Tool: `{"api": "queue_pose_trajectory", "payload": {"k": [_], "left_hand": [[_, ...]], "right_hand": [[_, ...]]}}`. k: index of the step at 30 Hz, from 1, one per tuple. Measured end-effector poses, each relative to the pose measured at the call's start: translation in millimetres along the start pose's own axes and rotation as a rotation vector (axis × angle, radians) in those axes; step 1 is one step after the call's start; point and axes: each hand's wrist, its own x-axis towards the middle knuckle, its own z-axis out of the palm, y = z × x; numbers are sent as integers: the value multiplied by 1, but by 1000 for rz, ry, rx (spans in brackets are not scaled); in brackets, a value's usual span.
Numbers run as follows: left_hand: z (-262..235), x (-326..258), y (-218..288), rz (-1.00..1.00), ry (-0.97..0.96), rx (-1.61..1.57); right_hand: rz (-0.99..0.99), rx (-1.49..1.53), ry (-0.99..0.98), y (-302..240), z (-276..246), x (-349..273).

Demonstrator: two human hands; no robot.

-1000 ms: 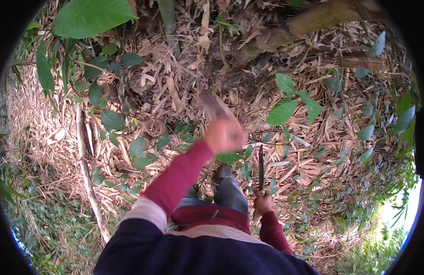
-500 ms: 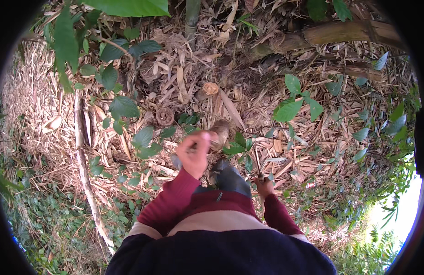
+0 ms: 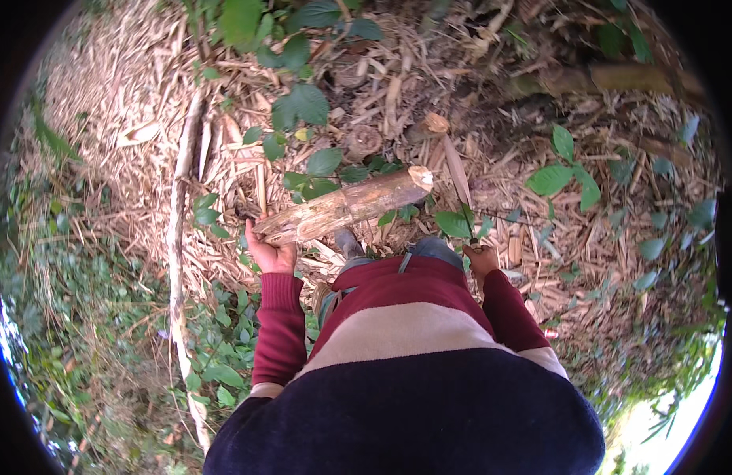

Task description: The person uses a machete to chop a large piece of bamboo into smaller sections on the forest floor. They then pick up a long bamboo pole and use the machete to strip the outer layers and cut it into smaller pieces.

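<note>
At frame centre the left hand (image 3: 273,255) grips a log (image 3: 344,207) by its end to carry it level, while the right hand (image 3: 483,259) clasps a thin blade (image 3: 464,207).

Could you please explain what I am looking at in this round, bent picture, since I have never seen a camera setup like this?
The picture comes from a wide fisheye camera worn on a person's head, looking down, so straight edges curve near the rim. The striped sweater at the bottom is the person's own body. Their left hand grips one end of a short cut log, raised over the ground. Their right hand holds a thin dark tool; I cannot tell what kind. Below lie dry leaves and wood chips, green leafy plants and a pale thin branch.
</note>
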Motion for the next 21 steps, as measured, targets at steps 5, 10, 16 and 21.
{"api": "queue_pose_trajectory", "payload": {"k": [5, 10, 16, 21], "left_hand": [[-40, -7, 36, 111, -19, -135], [-31, -14, 41, 154, 13, -123], [5, 17, -3, 86, -93, -215], [34, 51, -26, -54, -121, -35]], "right_hand": [[-122, -66, -37, -67, 1, 6], [-306, -27, 24, -139, 2, -20], [-528, 81, 146, -209, -11, -67], [-627, -44, 226, -244, -19, -81]]}}
